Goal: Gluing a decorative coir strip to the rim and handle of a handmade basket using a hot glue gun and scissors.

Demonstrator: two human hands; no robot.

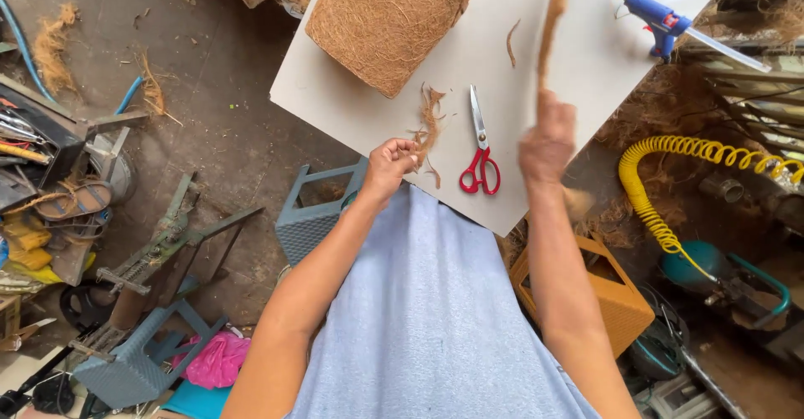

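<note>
Red scissors (480,164), blue glue gun (656,18), yellow hose (670,147).

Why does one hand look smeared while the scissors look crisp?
In the head view, the right hand and the coir strip it holds are motion-blurred; the red-handled scissors and left hand stay sharp. Light is soft and even, with faint shadows on the white board; edges bow slightly.

No labels, signs or screens; only a crumpled pink plastic bag (216,360) on the floor, lower left

Red-handled scissors (480,157) on desk (578,67) between fingers; blue glue gun (657,18) far beyond; yellow coiled hose (670,180) right.
</note>
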